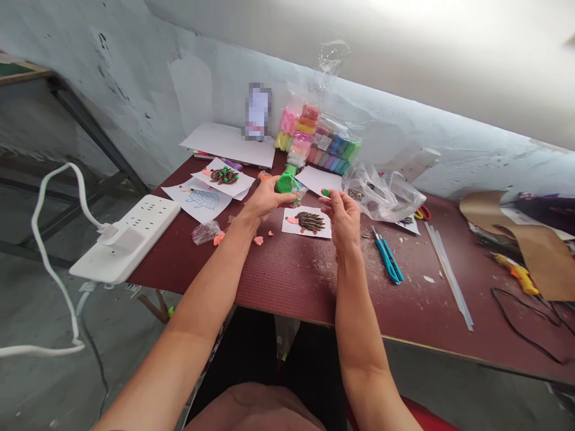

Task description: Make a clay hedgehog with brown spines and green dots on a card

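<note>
My left hand (265, 199) is closed around a lump of green modelling clay (286, 183), held above the table. Between the fingertips of my right hand (342, 211) is a small green piece of clay (325, 192). Below and between the hands lies a white card with a hedgehog picture (309, 222), its body covered in dark brown spines and its face pink. To the left, another hedgehog card (224, 175) has green bits on its spines. A hedgehog drawing in blue lines (202, 199) lies beside it.
Packs of coloured clay (321, 140) stand against the wall, near a blurred phone (257, 112). A teal utility knife (388, 255), clear glue sticks (450, 278) and a yellow glue gun (516, 274) lie rightward. A white power strip (130, 233) sits on the left edge.
</note>
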Action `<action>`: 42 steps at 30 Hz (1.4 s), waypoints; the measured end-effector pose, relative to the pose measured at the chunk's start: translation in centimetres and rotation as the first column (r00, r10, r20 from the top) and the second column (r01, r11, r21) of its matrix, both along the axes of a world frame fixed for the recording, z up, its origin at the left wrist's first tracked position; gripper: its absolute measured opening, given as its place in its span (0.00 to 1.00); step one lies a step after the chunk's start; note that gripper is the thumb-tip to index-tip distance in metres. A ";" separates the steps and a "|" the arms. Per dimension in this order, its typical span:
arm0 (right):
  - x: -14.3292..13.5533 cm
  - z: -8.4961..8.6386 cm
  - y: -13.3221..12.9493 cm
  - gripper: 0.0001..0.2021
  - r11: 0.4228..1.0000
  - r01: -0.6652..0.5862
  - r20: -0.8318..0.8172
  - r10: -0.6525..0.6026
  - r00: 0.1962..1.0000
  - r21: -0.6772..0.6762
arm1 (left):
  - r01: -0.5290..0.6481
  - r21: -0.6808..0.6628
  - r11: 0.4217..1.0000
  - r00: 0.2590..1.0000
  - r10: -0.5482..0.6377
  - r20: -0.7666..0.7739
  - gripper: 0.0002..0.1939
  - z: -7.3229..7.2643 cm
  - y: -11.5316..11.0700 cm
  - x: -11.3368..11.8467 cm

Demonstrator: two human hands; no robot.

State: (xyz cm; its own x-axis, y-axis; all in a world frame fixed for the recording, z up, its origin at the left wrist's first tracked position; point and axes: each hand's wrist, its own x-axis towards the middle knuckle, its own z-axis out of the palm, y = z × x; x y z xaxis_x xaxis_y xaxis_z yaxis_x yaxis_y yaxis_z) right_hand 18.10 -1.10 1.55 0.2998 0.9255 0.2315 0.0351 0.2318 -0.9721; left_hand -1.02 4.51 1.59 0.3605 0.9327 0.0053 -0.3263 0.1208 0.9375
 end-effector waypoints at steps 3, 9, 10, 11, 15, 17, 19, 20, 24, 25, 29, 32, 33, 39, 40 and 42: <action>-0.1 0.1 -0.1 0.20 1.000 -0.004 -0.024 0.004 1.000 -0.009 | 0.004 -0.005 1.000 1.000 -0.004 -0.001 0.16 0.1 -0.2 0.0; -0.6 0.5 -0.5 0.19 0.998 0.059 0.172 -0.062 0.983 0.022 | 0.016 -0.010 1.000 1.000 -0.016 0.012 0.14 0.6 -0.4 -0.1; -0.7 0.6 -0.6 0.19 0.998 0.065 0.194 -0.068 0.979 0.019 | 0.013 -0.012 1.000 1.000 -0.013 0.013 0.14 0.7 -0.4 -0.2; -0.7 0.7 -0.7 0.20 0.997 0.071 0.212 -0.073 0.975 0.018 | 0.007 -0.015 1.000 1.000 -0.007 0.014 0.14 0.7 -0.4 -0.2; -1.0 1.0 -1.1 0.24 0.996 0.084 0.271 -0.088 0.959 0.028 | -0.016 -0.029 0.999 1.000 0.016 0.003 0.16 0.7 -0.2 -0.4; -0.9 0.9 -1.2 0.25 0.993 0.108 0.343 -0.118 0.932 0.050 | -0.003 -0.029 1.000 1.000 0.003 -0.022 0.17 0.6 -0.2 -0.5; -0.7 0.8 -1.1 0.23 0.987 0.146 0.436 -0.160 0.885 0.067 | 0.014 -0.037 0.999 0.999 -0.016 -0.049 0.18 0.6 -0.2 -0.4; -0.6 0.6 -1.0 0.22 0.985 0.161 0.471 -0.174 0.865 0.067 | 0.020 -0.047 0.999 0.998 -0.023 -0.061 0.18 0.6 -0.2 -0.3; -0.1 0.0 -0.6 0.16 0.986 0.164 0.475 -0.153 0.867 0.018 | -0.033 -0.116 0.993 0.997 0.024 -0.079 0.25 0.4 -0.1 0.4; 0.0 -0.2 -0.6 0.15 0.988 0.156 0.458 -0.141 0.878 0.004 | -0.058 -0.133 0.989 0.996 0.048 -0.082 0.26 0.3 -0.1 0.6; -0.3 -0.2 -0.7 0.13 0.992 0.124 0.393 -0.099 0.914 -0.038 | -0.086 -0.139 0.987 0.987 0.065 -0.150 0.24 0.1 -0.1 0.9; -0.9 0.1 -1.0 0.13 0.991 0.114 0.374 -0.080 0.924 -0.069 | -0.077 -0.088 0.993 0.975 0.056 -0.215 0.14 -0.1 0.0 0.7; -1.0 0.1 -1.1 0.14 0.990 0.112 0.374 -0.074 0.924 -0.080 | -0.087 -0.060 0.994 0.969 0.070 -0.236 0.09 -0.3 0.1 0.6; -1.4 0.2 -1.3 0.17 0.985 0.097 0.426 -0.028 0.904 -0.141 | -0.129 0.154 0.980 0.891 0.182 -0.415 0.12 -0.7 0.5 0.3; -1.4 0.2 -1.3 0.17 0.985 0.104 0.448 -0.032 0.894 -0.137 | -0.118 0.158 0.980 0.889 0.175 -0.423 0.15 -0.6 0.4 0.3; -1.4 0.1 -1.2 0.16 0.985 0.121 0.475 -0.049 0.879 -0.122 | -0.088 0.153 0.984 0.896 0.145 -0.420 0.20 -0.3 0.0 0.3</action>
State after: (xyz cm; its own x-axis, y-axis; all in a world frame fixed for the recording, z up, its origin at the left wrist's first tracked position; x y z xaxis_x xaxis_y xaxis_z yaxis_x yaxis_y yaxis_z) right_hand 16.69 -2.33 1.65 0.2685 0.9351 0.2313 0.5081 0.0665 -0.8587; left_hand -0.71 4.55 1.31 0.2432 0.9700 -0.0039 0.1058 -0.0225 0.9941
